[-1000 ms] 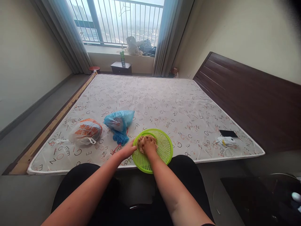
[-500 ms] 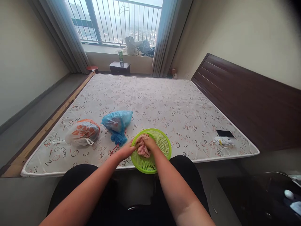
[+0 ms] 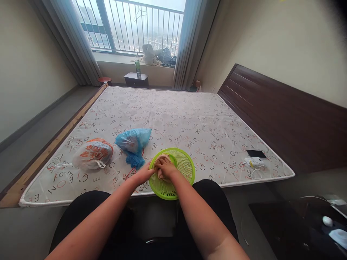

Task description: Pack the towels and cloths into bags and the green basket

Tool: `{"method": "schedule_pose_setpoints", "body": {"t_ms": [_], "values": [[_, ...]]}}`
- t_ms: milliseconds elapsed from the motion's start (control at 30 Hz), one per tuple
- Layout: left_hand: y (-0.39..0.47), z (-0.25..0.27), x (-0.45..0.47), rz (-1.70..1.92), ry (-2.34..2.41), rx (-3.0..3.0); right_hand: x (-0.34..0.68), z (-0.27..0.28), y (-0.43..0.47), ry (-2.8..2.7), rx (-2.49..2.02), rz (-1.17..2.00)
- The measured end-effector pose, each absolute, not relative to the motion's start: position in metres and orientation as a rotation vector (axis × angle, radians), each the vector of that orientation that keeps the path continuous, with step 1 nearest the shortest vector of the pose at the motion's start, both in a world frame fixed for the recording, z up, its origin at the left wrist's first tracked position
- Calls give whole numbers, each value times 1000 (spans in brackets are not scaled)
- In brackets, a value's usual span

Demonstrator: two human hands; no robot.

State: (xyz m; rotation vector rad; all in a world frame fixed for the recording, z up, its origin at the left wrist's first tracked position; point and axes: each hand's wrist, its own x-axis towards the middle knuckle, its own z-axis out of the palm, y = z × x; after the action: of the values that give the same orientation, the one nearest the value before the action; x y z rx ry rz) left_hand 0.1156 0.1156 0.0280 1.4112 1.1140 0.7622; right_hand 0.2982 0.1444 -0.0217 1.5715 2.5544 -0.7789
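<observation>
A lime-green plastic mesh basket [image 3: 185, 168] is tilted over my lap at the near edge of the mattress. Its left rim is gripped by my left hand [image 3: 147, 173], with most of those fingers hidden behind it. Inside the basket, my right hand [image 3: 166, 167] grasps a pinkish cloth [image 3: 160, 174] from above, fingers spread across it near the left wall. To the left on the mattress lie a knotted blue plastic bag [image 3: 132, 142] and a whitish plastic bag with orange print [image 3: 93, 153].
The letter-printed mattress [image 3: 173, 112] stretches toward the window, beside a dark headboard [image 3: 279, 112]. At right lie a black phone [image 3: 256, 154] and a white device with a cable [image 3: 255, 162]. A small nightstand [image 3: 136, 80] with a green bottle [image 3: 138, 68] stands at the far side.
My right hand has shifted from the cloth's right side to lie over its top, covering more of it. My left hand keeps its hold on the rim. The view has shifted slightly.
</observation>
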Motion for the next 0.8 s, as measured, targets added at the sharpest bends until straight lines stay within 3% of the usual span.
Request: {"method": "schedule_pose_setpoints", "body": {"t_ms": [100, 533, 800], "values": [[117, 26, 114, 760, 1150, 1395, 305, -33, 142, 2526, 1453, -667], [113, 29, 116, 698, 1140, 1352, 291, -56, 139, 2406, 1799, -397], [114, 22, 115, 687, 1125, 1352, 291, -54, 137, 2226, 2005, -438]]}}
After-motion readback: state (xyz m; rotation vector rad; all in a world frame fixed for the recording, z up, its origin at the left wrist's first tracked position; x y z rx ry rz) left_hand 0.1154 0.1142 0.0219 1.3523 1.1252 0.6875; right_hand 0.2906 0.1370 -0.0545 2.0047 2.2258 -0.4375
